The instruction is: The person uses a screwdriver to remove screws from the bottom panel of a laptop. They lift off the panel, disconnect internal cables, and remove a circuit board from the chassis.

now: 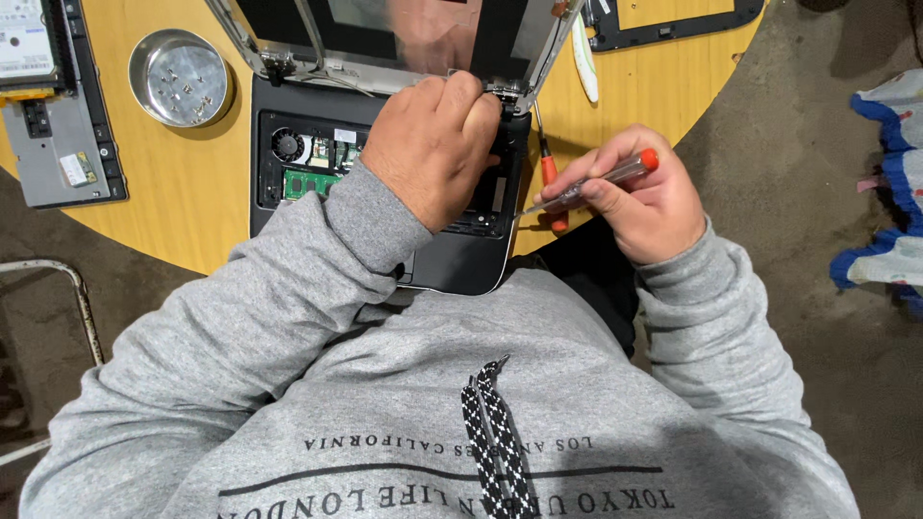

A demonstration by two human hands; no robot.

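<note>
left hand (437,144) pinching down at the far-right hinge (505,91) of the opened laptop base (461,264) at table's near edge, right hand (639,207) closed around a clear-handled screwdriver (601,180), probably stiff, fragile inside, best held by edges.

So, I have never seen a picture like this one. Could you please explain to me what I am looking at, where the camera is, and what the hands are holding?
The camera sits on a person's head and looks down, so you see a grey hooded sweater at the bottom and two bare hands above it. There is no machine here.

On the round wooden table lies an opened laptop: its cover is off, so a small fan and a green circuit board show. The left hand rests on the laptop near the screen hinge. The right hand holds a screwdriver with a clear handle and an orange cap. A second, orange-handled screwdriver lies on the table.

To the left stands a small metal dish with what look like screws, and beside it a flat grey part.
</note>
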